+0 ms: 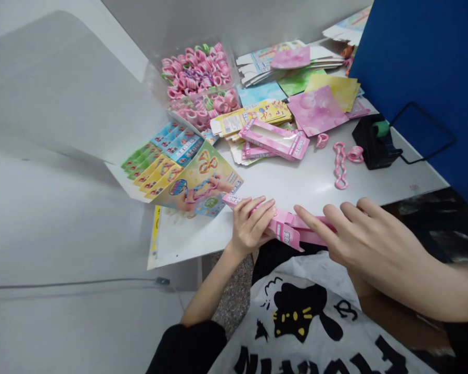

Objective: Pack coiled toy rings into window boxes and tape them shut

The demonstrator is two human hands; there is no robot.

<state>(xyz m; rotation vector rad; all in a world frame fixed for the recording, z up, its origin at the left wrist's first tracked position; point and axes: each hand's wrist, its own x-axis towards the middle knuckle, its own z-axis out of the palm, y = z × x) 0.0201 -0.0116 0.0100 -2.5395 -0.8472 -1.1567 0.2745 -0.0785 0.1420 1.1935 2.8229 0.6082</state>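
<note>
A narrow pink carton [284,234] with an open end and raised flaps is held above the table's front edge. My left hand [251,223] wraps round its left part. My right hand [351,234] is at the carton's right end, index finger pointing at the open flaps; its other fingers are bent and partly cover a pink panel, and the thumb is hidden. On the table beyond lie a pink and white twisted chain [340,166], a coiled pink piece [355,154] and another small one [322,141].
A clear bin [203,106] of pink and green rings stands at the back. Flat pink cartons [273,137], yellow ones and coloured cards [317,110] lie mid-table. A display box [197,179] is at left, a black tape dispenser [376,143] at right, beside a blue panel [425,78].
</note>
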